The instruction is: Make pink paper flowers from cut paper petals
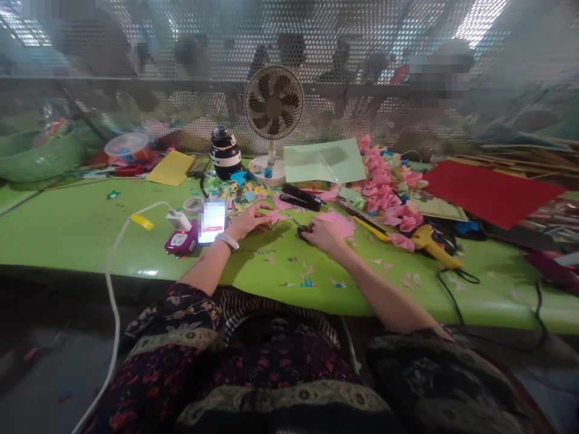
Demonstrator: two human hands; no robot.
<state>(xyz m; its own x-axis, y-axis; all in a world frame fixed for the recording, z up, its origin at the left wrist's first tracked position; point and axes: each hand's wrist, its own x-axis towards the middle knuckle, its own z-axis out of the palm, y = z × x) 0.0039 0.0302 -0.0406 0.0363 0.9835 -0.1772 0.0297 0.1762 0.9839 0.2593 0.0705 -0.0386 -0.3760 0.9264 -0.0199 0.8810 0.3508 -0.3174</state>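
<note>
My left hand [250, 220] rests on the green table [72, 229] with its fingers stretched flat toward pink paper pieces [279, 212]. My right hand [324, 231] is curled closed around black-handled scissors [302, 229], beside a pink paper piece [340, 222]. A lit phone [211, 220] lies just left of my left wrist, which wears a white band.
A small fan [274, 108], a black-and-white bottle [225, 154], light green paper [323, 160], a pile of pink paper flowers [384, 181], red paper [491, 191], a yellow glue gun [434, 244], a black stapler [299, 197], a white charger with cable [178, 220] and paper scraps [307, 278].
</note>
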